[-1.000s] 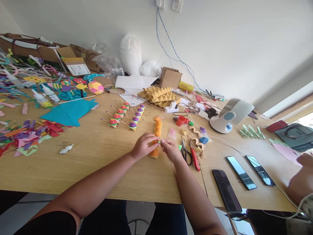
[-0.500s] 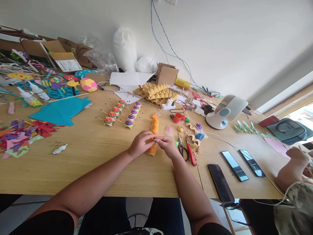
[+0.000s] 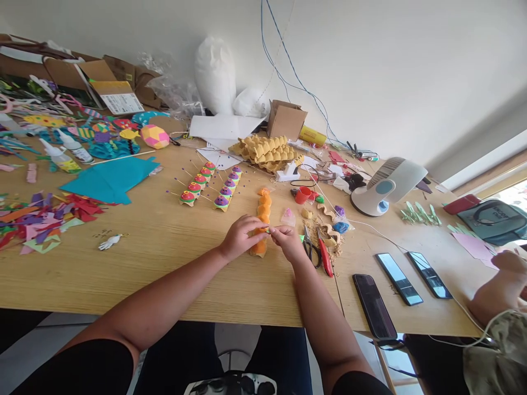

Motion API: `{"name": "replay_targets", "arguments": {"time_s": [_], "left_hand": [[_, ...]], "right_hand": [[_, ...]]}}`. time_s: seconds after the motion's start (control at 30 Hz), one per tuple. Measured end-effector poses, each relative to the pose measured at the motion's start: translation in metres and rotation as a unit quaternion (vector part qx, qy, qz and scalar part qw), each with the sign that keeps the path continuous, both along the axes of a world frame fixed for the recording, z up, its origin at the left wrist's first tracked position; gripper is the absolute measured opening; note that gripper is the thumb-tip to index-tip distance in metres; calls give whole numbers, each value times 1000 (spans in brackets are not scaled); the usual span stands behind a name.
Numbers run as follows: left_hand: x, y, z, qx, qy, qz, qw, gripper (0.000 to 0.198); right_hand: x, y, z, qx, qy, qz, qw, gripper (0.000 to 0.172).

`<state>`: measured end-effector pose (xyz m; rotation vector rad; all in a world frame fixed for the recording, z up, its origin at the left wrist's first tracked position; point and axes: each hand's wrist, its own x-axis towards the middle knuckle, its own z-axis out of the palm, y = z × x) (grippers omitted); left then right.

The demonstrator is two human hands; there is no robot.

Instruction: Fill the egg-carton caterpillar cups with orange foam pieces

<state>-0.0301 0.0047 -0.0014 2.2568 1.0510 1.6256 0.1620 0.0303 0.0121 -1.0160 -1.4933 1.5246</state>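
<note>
An orange-covered egg-carton strip (image 3: 264,206) lies on the wooden table, partly hidden behind my fingers. My left hand (image 3: 244,237) is over its left side, fingertips pinched together. From the right, my right hand (image 3: 285,239) meets it with thumb and forefinger pinched. A tiny bit of green shows between the fingertips; what it is I cannot make out. To the left stand a red-and-green strip (image 3: 197,185) and a purple-and-green strip (image 3: 227,190), both with pins sticking out. A pink piece in clear plastic (image 3: 289,216) lies beyond my right hand.
Black scissors (image 3: 312,249) and a red-handled tool (image 3: 325,255) lie just right of my right hand. Further right are a dark phone (image 3: 374,307), two more phones, a white fan (image 3: 385,189) and another person's hand (image 3: 500,282). Paper scraps (image 3: 45,219) lie left.
The view has shifted slightly, so the table's contents appear a little further right. My hands stay together over the orange strip, with the fingertips slightly rearranged.
</note>
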Motion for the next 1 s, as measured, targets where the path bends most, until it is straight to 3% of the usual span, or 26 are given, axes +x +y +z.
{"name": "replay_targets", "arguments": {"time_s": [0.23,0.47,0.63,0.77,1.0], "left_hand": [[-3,3,0,-3,-8,15,1000,11],[-2,0,-2,-34,-42,6,999,26],[-2,0,-2,-54,-73,43,995,21],[-2,1,1,-45,-72,60,995,18],[-2,1,3,-44,-72,60,995,18]], "right_hand": [[-2,-2,1,-65,33,33,997,49],[-2,-2,1,-29,24,-1,999,43],[0,0,0,-18,-13,-38,999,54],[1,2,0,-16,-6,-50,999,45],[1,2,-2,-11,-8,-55,998,45]]}}
